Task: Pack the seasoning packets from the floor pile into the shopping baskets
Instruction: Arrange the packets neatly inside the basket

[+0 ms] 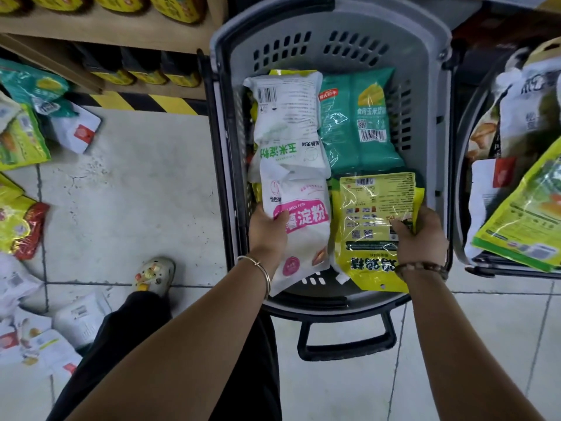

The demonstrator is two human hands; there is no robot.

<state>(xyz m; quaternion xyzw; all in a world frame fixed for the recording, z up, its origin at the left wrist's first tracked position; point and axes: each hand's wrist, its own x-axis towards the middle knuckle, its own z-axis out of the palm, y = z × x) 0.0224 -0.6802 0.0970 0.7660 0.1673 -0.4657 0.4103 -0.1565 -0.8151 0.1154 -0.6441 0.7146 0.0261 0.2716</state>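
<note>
A grey shopping basket [431,95] stands in front of me with several packets in it. My left hand [267,230] grips a white packet with a pink label [303,226] at its left edge, near the basket's front. My right hand [420,235] pinches a yellow packet [368,220] at its right side, beside the white one. Behind them lie a white packet with green lettering [288,123] and a teal packet [358,123]. The floor pile [24,165] of packets spreads along the left edge of the view.
A second basket [485,262] full of packets stands at the right. Wooden shelves [121,28] with yellow-labelled bottles run along the back left, above a black-and-yellow floor stripe [142,101]. My left foot in a decorated clog [154,275] rests on the tiled floor. The near basket's black handle [346,344] points toward me.
</note>
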